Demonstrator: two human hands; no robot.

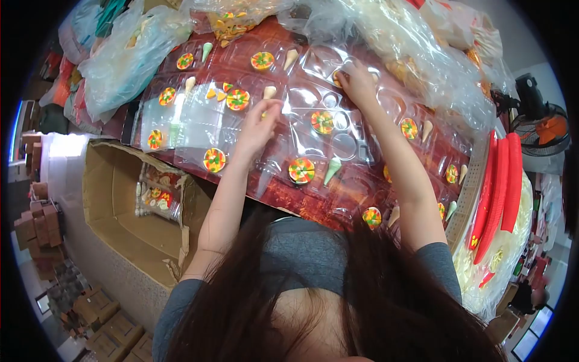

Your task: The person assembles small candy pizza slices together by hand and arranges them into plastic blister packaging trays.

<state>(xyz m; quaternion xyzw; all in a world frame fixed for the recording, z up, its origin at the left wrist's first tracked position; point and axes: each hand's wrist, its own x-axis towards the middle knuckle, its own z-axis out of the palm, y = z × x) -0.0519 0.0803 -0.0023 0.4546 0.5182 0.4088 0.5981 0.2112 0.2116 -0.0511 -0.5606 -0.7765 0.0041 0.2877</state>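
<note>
Clear plastic blister trays (345, 146) cover the tabletop, with round toy pizzas (322, 122) and toy ice cream cones (333, 171) set in many of them. My right hand (358, 83) reaches to a far tray, its fingers closed at a toy pizza (336, 78) that they partly cover. Over the middle trays is my left hand (258, 131), fingers pinched together; a bit of yellow shows by them, too small to name. Just beyond it lies a cream cone (269, 92). Loose pizza slices (216, 95) sit in a tray to the left.
Plastic bags (386, 30) of parts line the far edge. An open cardboard box (120, 223) with packed toys stands at the left. Red plastic pieces (496, 187) lie over a bag at the right, near a fan (543, 123).
</note>
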